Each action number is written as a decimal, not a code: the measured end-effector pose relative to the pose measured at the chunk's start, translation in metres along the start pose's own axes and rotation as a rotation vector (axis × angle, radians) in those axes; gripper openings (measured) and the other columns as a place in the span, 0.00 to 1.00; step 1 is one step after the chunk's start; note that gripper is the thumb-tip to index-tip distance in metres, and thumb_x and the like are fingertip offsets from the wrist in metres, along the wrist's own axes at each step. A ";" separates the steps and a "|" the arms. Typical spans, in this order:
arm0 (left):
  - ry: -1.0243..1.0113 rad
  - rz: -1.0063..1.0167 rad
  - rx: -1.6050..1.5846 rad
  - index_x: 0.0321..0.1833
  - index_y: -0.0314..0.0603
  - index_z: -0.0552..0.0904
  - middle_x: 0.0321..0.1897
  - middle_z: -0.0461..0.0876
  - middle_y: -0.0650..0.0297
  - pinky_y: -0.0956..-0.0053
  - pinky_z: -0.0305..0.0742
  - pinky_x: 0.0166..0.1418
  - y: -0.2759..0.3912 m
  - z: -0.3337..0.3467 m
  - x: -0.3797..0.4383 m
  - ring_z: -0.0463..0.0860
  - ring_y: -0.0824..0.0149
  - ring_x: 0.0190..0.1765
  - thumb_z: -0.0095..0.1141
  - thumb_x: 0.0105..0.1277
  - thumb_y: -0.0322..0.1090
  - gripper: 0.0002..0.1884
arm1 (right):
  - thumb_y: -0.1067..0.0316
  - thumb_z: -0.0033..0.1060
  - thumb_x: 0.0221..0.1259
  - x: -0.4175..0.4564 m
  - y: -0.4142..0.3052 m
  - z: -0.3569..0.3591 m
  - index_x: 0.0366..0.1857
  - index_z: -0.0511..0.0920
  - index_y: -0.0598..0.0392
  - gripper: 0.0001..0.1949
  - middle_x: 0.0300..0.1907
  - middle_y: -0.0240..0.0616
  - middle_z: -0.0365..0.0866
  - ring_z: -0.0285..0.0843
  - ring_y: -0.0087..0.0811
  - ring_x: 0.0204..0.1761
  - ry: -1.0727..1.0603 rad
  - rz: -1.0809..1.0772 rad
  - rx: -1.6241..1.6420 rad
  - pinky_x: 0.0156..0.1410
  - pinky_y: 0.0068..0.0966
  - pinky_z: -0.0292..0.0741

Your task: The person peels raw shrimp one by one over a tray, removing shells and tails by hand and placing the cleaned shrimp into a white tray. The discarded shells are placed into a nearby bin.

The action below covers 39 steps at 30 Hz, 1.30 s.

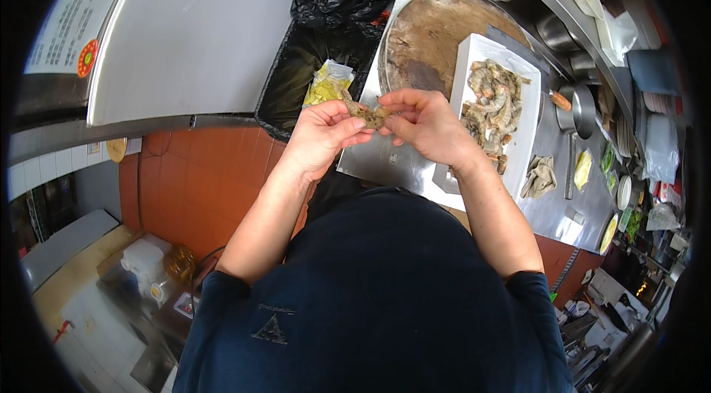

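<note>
A raw shrimp (367, 117) is held between my two hands, over the gap between a lined bin and the steel counter. My left hand (328, 135) pinches one end of it with thumb and fingers. At the other end, the fingertips of my right hand (425, 125) grip it. To the right, a white foam box (525, 140) holds a pile of raw shrimp (496, 99) and partly overlaps a round wooden chopping board (427, 32). Beneath my hands, the black bin liner (272, 93) has a clear and yellow plastic packet (328, 82) in it.
Right of the box lie a grey cloth (539, 176), a cleaver with a wooden handle (560, 100) and a steel saucepan (577, 112). A shelf with bowls and plates runs along the right. A white panel (200, 32) stands at the upper left.
</note>
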<state>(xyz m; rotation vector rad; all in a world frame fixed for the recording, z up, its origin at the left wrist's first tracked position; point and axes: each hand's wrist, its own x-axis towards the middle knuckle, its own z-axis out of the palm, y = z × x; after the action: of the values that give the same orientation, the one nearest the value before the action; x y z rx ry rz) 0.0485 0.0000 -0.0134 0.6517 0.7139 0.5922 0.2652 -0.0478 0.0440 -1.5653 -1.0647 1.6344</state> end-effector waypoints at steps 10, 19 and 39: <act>-0.173 -0.078 0.023 0.51 0.32 0.84 0.47 0.89 0.53 0.65 0.90 0.55 0.001 0.033 0.014 0.91 0.60 0.49 0.60 0.74 0.22 0.06 | 0.78 0.64 0.70 -0.028 0.017 -0.027 0.52 0.83 0.64 0.10 0.39 0.36 0.88 0.88 0.24 0.38 0.102 -0.007 0.264 0.41 0.20 0.84; -0.060 -0.236 0.460 0.55 0.34 0.85 0.47 0.89 0.60 0.73 0.87 0.52 -0.051 0.017 0.027 0.89 0.67 0.47 0.62 0.75 0.27 0.10 | 0.78 0.63 0.71 -0.090 0.048 -0.100 0.50 0.84 0.62 0.08 0.37 0.35 0.89 0.86 0.22 0.35 0.560 -0.211 0.309 0.38 0.19 0.82; 0.612 0.293 0.776 0.58 0.28 0.80 0.45 0.86 0.58 0.75 0.81 0.50 -0.091 -0.041 0.114 0.83 0.71 0.40 0.61 0.70 0.23 0.15 | 0.76 0.63 0.69 -0.047 0.070 -0.111 0.59 0.79 0.68 0.16 0.49 0.45 0.90 0.89 0.28 0.46 0.761 -0.285 -0.182 0.54 0.23 0.84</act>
<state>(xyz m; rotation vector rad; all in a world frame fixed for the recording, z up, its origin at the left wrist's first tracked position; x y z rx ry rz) 0.1118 0.0320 -0.1466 1.3333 1.4672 0.7977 0.3861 -0.1080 0.0088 -1.8235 -0.9560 0.6573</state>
